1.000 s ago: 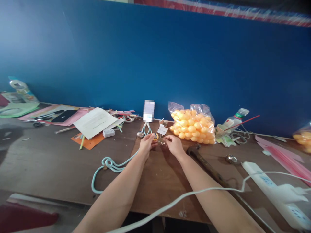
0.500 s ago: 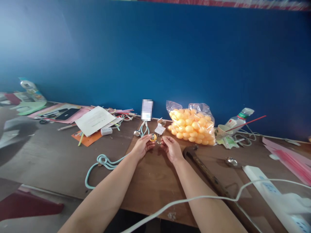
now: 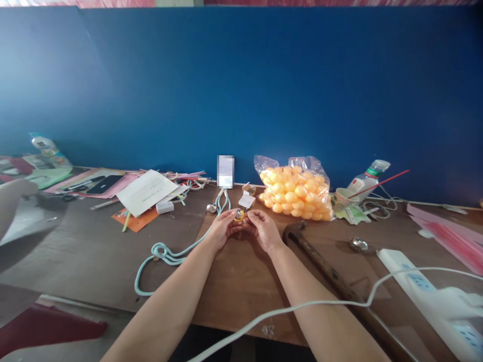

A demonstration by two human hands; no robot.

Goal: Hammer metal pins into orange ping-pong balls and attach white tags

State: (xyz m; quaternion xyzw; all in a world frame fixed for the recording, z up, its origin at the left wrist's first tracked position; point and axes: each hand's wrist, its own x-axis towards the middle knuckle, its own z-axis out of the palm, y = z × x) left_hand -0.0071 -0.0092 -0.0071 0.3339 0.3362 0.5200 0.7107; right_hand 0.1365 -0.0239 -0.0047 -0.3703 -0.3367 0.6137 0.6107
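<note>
My left hand (image 3: 223,229) pinches a small round yellow piece with a shiny metal part (image 3: 239,215) between thumb and fingers. Close beside it, my right hand (image 3: 263,230) is closed, thumb against forefinger, at a short bit of thin metal chain (image 3: 245,216). Whether the chain joins the yellow piece I cannot tell. Behind the hands are a small white open box (image 3: 247,200) and a silvery ball (image 3: 212,207). A light blue cord (image 3: 166,254) runs in loops to the left, partly behind my left forearm.
A clear bag of yellow balls (image 3: 294,193) stands behind my right hand. A hammer-like tool (image 3: 320,261) lies right of my forearm, near a power strip (image 3: 403,276). A white cable (image 3: 279,309) crosses in front. Papers (image 3: 145,191) lie left. A pale blurred shape (image 3: 15,201) shows far left.
My right hand has come in closer to my left, so the gap with the chain has narrowed. The pale shape has appeared at the left edge. The view has shifted slightly.
</note>
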